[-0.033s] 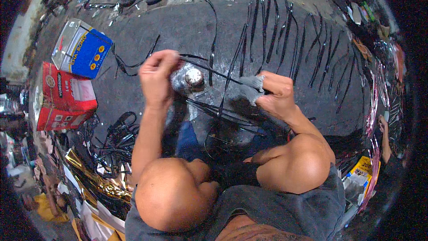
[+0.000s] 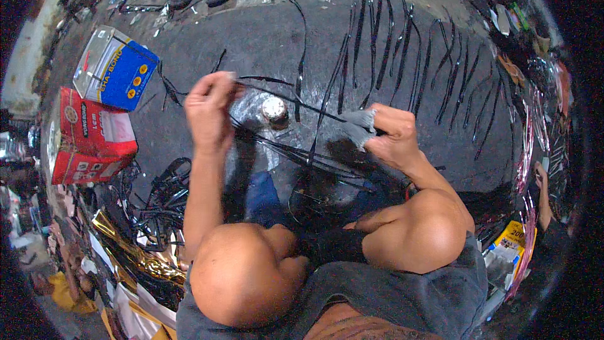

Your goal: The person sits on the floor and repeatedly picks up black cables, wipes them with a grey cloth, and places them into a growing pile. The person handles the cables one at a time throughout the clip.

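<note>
Black strip [image 2: 318, 110]: pulled straight above the dark floor [image 2: 251, 31], near a white-topped tin [image 2: 274, 110].
Grey cloth [image 2: 358, 118]: at the strip's right end; the step looks like wiping, and the next move seems to call for even tension and a steady squeeze.
Left hand [image 2: 211, 110]: raised, slightly blurred, fingertips apparently pinching the strip.
Right hand [image 2: 396, 132]: angled inward, fingers closed around the cloth.
</note>
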`<state>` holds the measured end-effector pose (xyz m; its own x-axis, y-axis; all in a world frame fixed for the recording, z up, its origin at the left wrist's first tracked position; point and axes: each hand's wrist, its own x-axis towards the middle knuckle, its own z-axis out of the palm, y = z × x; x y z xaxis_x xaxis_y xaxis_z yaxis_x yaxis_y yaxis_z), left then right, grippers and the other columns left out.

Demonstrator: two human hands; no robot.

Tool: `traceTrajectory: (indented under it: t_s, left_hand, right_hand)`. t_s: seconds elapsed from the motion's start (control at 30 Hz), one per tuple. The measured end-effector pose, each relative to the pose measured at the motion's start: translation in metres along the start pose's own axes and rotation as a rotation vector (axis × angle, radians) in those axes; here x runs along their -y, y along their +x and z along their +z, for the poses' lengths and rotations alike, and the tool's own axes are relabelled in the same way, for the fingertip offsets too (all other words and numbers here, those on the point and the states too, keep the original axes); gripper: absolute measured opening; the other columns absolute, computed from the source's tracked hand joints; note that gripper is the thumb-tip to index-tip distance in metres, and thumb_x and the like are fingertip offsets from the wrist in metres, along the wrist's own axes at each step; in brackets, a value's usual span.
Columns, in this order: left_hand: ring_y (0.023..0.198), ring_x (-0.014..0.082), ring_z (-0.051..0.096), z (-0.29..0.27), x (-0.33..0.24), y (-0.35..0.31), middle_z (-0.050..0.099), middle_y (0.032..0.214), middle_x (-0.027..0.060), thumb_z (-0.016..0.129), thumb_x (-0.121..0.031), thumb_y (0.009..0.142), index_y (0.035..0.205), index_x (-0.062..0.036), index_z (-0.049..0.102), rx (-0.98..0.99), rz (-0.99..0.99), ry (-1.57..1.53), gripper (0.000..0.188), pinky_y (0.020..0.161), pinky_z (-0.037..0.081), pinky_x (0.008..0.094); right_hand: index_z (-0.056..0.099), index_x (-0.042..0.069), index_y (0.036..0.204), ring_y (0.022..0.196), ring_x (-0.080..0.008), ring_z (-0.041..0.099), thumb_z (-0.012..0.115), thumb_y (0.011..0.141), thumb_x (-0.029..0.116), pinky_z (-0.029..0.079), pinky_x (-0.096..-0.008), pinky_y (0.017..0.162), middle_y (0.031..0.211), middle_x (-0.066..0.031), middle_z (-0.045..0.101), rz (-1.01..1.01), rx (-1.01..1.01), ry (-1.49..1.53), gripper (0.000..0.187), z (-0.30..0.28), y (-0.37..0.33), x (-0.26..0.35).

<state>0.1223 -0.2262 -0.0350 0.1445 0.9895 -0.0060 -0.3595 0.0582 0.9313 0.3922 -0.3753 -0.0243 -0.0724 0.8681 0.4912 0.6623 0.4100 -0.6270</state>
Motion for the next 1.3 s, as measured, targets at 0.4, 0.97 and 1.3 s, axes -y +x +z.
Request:
traceTrajectory:
  t_s: [0.4, 0.97, 1.3]
  left_hand:
    - [0.061, 0.0138, 0.059, -0.19, 0.055, 0.023, 0.062, 0.072, 0.0068, 0.071, -0.013, 0.082, 0.086, -0.0007, 0.063, -0.437, -0.271, 0.22, 0.015, 0.058, 0.048, 0.0248]
    - [0.075, 0.0369, 0.064, 0.008, 0.148, -0.072, 0.064, 0.081, 0.0159, 0.072, -0.028, 0.076, 0.089, -0.0043, 0.055, 0.433, 0.286, 1.243, 0.032, 0.062, 0.05, 0.0454]
    - [0.067, 0.0117, 0.061, 0.027, 0.188, -0.067, 0.066, 0.079, 0.0055, 0.068, -0.01, 0.074, 0.097, -0.0029, 0.065, 0.262, -0.189, 0.724, 0.024, 0.064, 0.051, 0.027]
  right_hand:
    - [0.067, 0.003, 0.074, 0.057, -0.0247, 0.061, 0.073, 0.066, 0.009, 0.045, -0.0365, 0.053, 0.066, -0.0112, 0.062, 0.428, 0.35, 0.044, 0.012, -0.032, -0.097, -0.037]
    - [0.064, 0.0, 0.1, 0.077, -0.0344, 0.068, 0.061, 0.078, 0.019, 0.053, -0.0415, 0.064, 0.083, -0.0206, 0.068, 0.826, 0.306, -0.076, 0.029, 0.068, -0.092, -0.102]
    - [0.049, 0.004, 0.119, 0.081, -0.0229, 0.067, 0.048, 0.096, 0.03, 0.057, -0.033, 0.065, 0.105, -0.0149, 0.065, 1.567, 0.046, 1.151, 0.035, 0.12, -0.064, -0.108]
